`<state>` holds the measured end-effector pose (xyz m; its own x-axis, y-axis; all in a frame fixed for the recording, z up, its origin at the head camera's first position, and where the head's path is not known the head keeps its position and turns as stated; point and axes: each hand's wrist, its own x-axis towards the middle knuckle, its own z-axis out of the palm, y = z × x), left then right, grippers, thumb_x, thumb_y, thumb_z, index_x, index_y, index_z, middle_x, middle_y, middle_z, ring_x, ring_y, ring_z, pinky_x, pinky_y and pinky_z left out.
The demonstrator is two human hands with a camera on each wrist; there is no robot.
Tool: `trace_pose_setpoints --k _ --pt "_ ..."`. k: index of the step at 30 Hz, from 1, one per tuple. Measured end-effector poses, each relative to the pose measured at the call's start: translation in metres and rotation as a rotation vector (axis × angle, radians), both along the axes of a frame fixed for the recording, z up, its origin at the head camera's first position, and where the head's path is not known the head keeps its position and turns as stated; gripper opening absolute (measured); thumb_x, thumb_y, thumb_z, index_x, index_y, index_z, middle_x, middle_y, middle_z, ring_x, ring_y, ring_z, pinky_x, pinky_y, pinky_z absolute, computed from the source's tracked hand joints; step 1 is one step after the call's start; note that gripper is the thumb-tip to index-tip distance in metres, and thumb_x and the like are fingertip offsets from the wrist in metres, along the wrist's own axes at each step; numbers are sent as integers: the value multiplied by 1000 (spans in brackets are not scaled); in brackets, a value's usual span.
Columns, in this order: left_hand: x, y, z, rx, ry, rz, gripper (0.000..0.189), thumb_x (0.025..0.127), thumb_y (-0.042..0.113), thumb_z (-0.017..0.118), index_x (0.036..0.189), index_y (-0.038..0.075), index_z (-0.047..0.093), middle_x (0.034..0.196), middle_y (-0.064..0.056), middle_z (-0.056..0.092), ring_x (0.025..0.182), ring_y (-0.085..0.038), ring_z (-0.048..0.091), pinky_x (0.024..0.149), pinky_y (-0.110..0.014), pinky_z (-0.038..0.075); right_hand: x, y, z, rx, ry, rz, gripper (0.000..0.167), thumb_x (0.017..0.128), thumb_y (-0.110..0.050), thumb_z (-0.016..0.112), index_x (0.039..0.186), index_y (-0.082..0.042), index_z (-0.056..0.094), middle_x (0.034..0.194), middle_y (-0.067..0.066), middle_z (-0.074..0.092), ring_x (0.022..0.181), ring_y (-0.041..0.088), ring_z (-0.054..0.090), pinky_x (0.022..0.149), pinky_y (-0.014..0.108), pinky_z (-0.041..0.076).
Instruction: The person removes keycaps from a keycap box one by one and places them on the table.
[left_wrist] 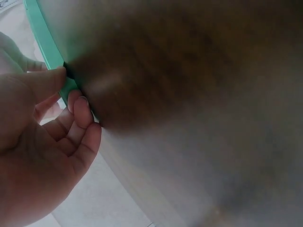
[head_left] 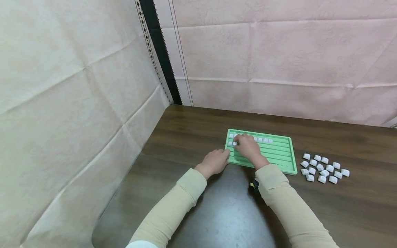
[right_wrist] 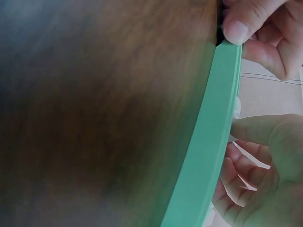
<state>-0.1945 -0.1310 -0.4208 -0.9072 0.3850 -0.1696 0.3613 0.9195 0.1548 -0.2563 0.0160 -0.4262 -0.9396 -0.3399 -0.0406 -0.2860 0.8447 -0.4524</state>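
A green tray (head_left: 276, 155) with ridged rows lies on the table. Small white keycaps (head_left: 265, 140) stand along its far row, with a few in the row below at the left end. My left hand (head_left: 215, 161) pinches the tray's near left corner between thumb and fingers, as the left wrist view shows at the green rim (left_wrist: 42, 35). Over the tray's left part, my right hand (head_left: 247, 146) reaches down into the second row. Its thumb and fingers (right_wrist: 251, 130) pinch a small white keycap (right_wrist: 232, 138), mostly hidden behind them.
Several loose white keycaps (head_left: 322, 172) lie scattered on the brown wooden table (head_left: 192, 131) to the right of the tray. Pale cloth (head_left: 279, 62) hangs behind the table and along its left side. A small dark device (head_left: 254, 186) shows under my right wrist.
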Motion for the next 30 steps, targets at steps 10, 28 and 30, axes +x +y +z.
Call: trace_pose_setpoints --k 10,28,30 --pt "-1 1 1 10 -12 1 14 96 28 48 100 14 47 86 0 53 76 -13 50 65 -26 43 2 15 7 -68 -1 -17 25 90 -16 57 112 -5 62 116 16 60 105 30 56 84 48 47" --pt "-2 -7 7 24 -14 14 13 95 26 49 100 14 46 85 0 52 75 -14 49 64 -26 41 17 93 27 -76 2 -90 28 92 -17 50 115 -2 57 114 22 55 105 37 51 80 53 43" --pt "-2 -9 7 28 -17 14 13 95 26 50 100 14 46 85 0 53 75 -14 49 64 -25 41 18 101 27 -62 -4 -105 29 92 -18 50 116 -3 56 115 21 54 106 37 50 78 54 42"
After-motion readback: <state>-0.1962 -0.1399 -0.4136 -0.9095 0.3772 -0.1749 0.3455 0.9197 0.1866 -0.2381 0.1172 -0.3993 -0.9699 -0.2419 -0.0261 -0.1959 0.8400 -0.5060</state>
